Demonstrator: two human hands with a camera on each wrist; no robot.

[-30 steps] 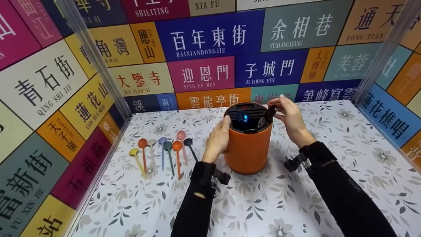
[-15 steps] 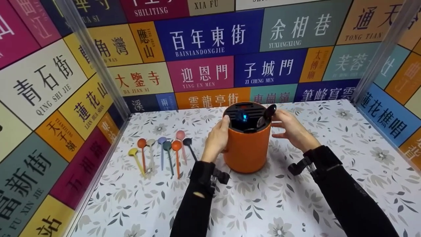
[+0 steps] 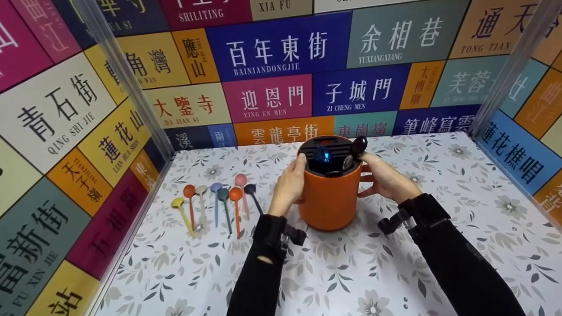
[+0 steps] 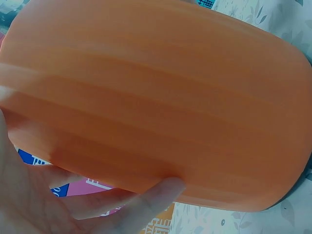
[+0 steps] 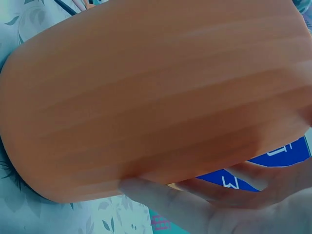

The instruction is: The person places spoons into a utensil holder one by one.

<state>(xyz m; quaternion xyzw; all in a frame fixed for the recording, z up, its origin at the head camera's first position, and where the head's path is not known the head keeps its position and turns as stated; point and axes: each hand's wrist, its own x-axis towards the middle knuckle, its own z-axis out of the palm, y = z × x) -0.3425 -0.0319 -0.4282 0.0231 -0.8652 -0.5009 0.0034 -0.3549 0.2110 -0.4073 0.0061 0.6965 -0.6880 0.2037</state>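
An orange utensil holder [image 3: 329, 202] with a black slotted insert [image 3: 327, 169] stands upright on the patterned table. One dark glossy spoon [image 3: 360, 144] leans out of it at the right rim, its handle end hidden inside. My left hand [image 3: 289, 186] grips the holder's left side, thumb near the rim; in the left wrist view the other fingers [image 4: 161, 192] reach along its far side. Opposite it, my right hand [image 3: 386, 177] holds the right side just below the spoon. The right wrist view has a fingertip [image 5: 139, 187] against the orange wall.
Several coloured spoons lie fanned out left of the holder, among them a yellow spoon [image 3: 182, 215], a pink spoon [image 3: 241, 180] and a black spoon [image 3: 252, 191]. Upright walls with printed street-sign panels [image 3: 276, 48] enclose the table at the back and both sides.
My right hand has let go of the dark spoon, drawn back, then come in lower onto the holder's right side. The left hand has stayed on the holder.
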